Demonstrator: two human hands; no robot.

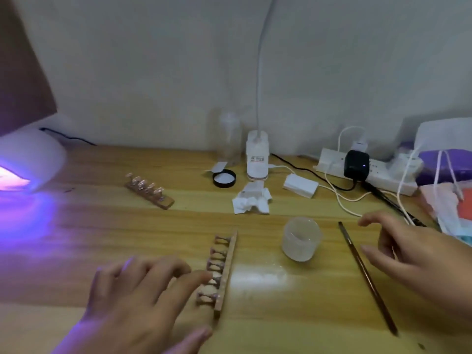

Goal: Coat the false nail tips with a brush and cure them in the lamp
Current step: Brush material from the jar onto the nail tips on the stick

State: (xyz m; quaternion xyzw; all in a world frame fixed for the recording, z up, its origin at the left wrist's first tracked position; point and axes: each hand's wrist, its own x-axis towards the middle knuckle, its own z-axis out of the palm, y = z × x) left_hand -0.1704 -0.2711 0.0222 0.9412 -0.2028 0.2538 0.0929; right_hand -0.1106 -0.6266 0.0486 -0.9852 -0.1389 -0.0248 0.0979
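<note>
Left hand (138, 297) slack, fingers spread, one fingertip touching the small nail tips (215, 255) on a flat wooden strip (228, 261). Right hand (413, 254) loose, holding nothing, over a slim brush (367, 277). Frosted round jar (301, 238) between them; domed white lamp (30, 162) far left, glowing violet.

Two nail strips (153, 194) (231, 254), one brush (365, 275)
</note>
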